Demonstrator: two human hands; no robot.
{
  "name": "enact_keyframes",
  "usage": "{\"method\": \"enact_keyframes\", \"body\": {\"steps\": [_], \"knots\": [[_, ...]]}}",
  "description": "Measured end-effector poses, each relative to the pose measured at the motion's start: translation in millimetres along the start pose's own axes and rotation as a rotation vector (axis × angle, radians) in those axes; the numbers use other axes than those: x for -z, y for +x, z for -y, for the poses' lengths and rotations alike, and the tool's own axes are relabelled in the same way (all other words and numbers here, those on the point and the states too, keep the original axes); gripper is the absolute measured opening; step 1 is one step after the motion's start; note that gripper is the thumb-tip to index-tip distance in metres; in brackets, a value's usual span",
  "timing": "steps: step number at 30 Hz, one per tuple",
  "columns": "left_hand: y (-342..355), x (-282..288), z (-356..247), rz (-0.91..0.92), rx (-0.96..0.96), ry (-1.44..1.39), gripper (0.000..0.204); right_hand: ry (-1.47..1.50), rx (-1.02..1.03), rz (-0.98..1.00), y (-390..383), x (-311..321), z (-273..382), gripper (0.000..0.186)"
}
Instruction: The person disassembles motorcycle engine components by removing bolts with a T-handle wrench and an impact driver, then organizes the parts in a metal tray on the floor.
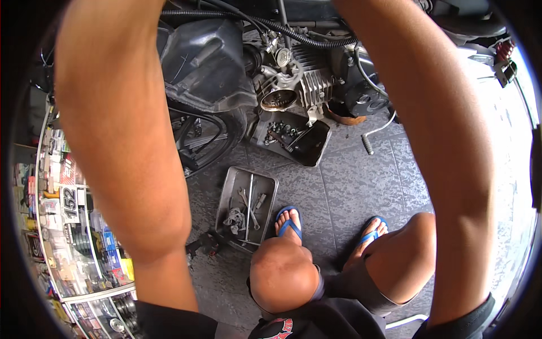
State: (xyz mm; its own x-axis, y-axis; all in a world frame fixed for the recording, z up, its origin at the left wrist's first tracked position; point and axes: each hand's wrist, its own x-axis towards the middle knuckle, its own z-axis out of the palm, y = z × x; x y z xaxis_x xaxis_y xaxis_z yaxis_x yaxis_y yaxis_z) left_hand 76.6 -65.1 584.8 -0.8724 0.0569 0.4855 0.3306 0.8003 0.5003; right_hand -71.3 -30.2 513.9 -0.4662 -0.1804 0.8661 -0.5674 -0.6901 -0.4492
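Both forearms [124,124] are right up in the lens and run off the top edge, so can't tell how open either grip is or what it's holding. Finned engine [316,85] sits top centre between them, with a hardware tray [312,148] on the floor [355,181] just below.

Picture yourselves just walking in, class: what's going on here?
Someone's left forearm and right forearm reach up past the top edge over a motorcycle engine. Both hands are out of view, so what they hold or touch can't be told. A round opening on the engine lies uncovered. Below the engine, a black tray holds small metal fasteners. Nearer the person, a grey metal tray holds a wrench and a long thin rod.
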Motion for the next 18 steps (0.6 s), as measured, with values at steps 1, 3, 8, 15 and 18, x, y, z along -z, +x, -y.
{"method": "enact_keyframes", "body": {"steps": [1, 3, 8, 15, 18], "knots": [[-7, -3, 7, -0.128, -0.001, -0.037, 0.032, 0.187, -0.299, -0.174, -9, -8, 4, 0.062], [-10, -15, 22, -0.297, 0.131, -0.004, 0.029, 0.017, -0.360, -0.265, 4, -10, -6, 0.070], [-4, -35, 62, -0.127, 0.189, 0.059, 0.027, -0.584, -0.024, -0.277, -8, 13, -22, 0.050], [29, -54, 112, 0.031, 0.035, -0.130, 0.023, -0.962, -0.016, -0.241, -15, 10, -20, 0.042], [23, -59, 112, -0.041, -0.020, 0.100, 0.024, -1.008, -0.052, -0.209, -12, 6, -20, 0.041]]}}
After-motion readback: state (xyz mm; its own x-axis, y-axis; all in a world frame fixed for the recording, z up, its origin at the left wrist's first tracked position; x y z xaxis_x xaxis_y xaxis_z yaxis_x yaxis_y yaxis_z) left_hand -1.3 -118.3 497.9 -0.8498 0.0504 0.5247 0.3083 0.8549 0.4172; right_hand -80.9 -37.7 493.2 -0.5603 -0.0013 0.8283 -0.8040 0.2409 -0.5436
